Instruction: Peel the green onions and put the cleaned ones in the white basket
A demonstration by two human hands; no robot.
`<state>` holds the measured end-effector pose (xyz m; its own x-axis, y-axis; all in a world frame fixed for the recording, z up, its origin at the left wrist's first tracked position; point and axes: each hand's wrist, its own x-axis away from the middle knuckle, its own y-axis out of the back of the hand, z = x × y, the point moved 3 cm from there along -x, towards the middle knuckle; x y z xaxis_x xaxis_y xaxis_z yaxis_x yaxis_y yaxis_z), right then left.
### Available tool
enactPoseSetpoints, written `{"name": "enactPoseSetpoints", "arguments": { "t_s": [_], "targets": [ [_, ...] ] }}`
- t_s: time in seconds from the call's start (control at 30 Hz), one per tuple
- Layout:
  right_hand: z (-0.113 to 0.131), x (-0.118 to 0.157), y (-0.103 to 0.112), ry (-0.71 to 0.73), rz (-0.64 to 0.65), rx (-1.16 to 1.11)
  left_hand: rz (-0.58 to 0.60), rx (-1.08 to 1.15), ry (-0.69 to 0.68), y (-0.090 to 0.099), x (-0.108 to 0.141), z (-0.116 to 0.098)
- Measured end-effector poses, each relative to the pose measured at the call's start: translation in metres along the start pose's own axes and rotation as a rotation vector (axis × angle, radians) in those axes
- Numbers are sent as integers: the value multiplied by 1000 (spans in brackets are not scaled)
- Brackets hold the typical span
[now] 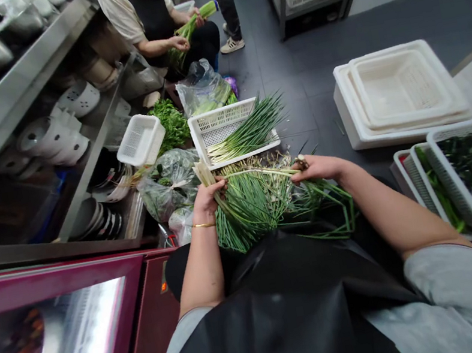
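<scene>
I can see, on the near side of the white basket point(224, 116), the left grip point(210, 197) closed around scallions point(204, 174), pale ends pointing basketward, greens trailing lapward, and the right grip point(319, 166) pinching a thin stalk point(257, 171) stretched crosswise, its long axis roughly along the basket's near edge.

Forward-down head view, seemingly near both hands point(209, 197) point(319, 166)
</scene>
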<state>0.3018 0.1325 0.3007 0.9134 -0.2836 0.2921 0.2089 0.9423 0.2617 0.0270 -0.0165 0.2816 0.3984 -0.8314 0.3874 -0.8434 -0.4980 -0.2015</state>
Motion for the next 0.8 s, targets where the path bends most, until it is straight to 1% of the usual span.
{"name": "enactPoseSetpoints", "arguments": {
  "t_s": [0.07,0.1,0.17,0.2,0.23,0.27,0.3,0.37,0.47,0.53,0.57,0.6,0.67,0.73,0.8],
  "targets": [
    [-3,28,8,-46,41,-36,-16,21,14,14,-5,-4],
    [-4,43,12,-83,39,-62,-26,34,12,19,-8,-5],
    [-7,68,17,-165,-23,-129,-44,37,-4,24,-13,-8],
    [-8,76,20,-192,-75,-158,-40,17,-10,22,-15,-9],
    [-9,81,22,-200,-132,-177,-21,-20,-15,15,-17,-9],
    [-9,82,24,-190,-185,-185,13,-68,-17,4,-18,-8],
    [-9,78,25,-163,-230,-181,56,-116,-18,-11,-18,-5],
    [-9,58,22,-89,-311,-165,110,-178,-26,-47,-17,1],
    [-9,13,7,-4,-388,-164,71,-192,-67,-96,-11,10],
    [-8,-17,-13,22,-360,-124,68,-184,-96,-116,-8,14],
    [-6,-29,-23,30,-330,-87,77,-177,-109,-121,-8,14],
    [-4,-37,-32,36,-308,-47,83,-173,-116,-122,-8,14],
    [2,-44,-41,57,-312,1,77,-181,-120,-113,-10,12],
    [7,-34,-35,75,-328,-24,84,-221,-97,-93,-10,10],
    [7,-11,-17,54,-279,-102,114,-266,-60,-68,-9,9]
  ]
}}
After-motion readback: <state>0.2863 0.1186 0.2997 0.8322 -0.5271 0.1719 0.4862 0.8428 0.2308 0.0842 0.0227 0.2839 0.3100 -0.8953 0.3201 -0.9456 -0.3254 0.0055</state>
